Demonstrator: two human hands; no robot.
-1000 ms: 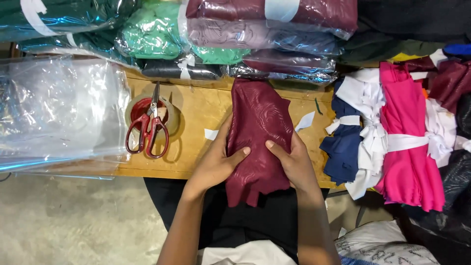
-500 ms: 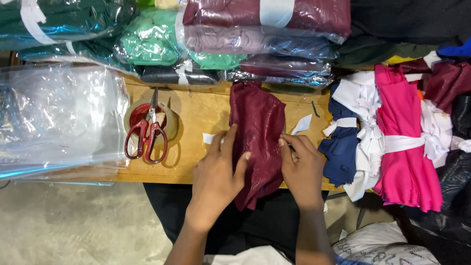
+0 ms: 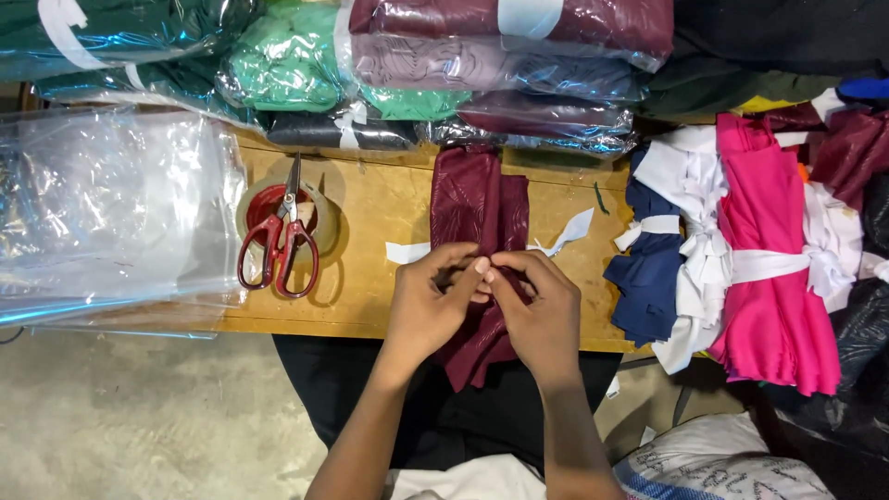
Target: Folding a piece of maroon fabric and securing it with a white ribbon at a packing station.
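Clear-wrapped maroon and green fabric packs (image 3: pixel 500 56) line the table's far edge; the maroon cloth (image 3: pixel 477 199) runs lengthwise away from the person; left hand (image 3: pixel 428 310) and right hand (image 3: pixel 542 315) pinch a white strip (image 3: pixel 565 233) together over it.

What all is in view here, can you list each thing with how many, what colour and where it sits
maroon folded cloth: one, dark red, middle of the table, hanging over the near edge
white strip: one, white, lying under the cloth, ends showing on both sides
scissors: one pair, red handles, resting on the tape roll
tape roll: one, clear with red core, left of the cloth
clear plastic bags: a stack, transparent, far left
wrapped fabric packs: several, green, maroon, mauve and dark, along the far edge
tied cloth bundle: one, navy, white and pink, bound with white strip, right side
wooden table: one, tan
white sack: one, bottom right
left hand: pinching over the cloth
right hand: fingertips meeting the left's
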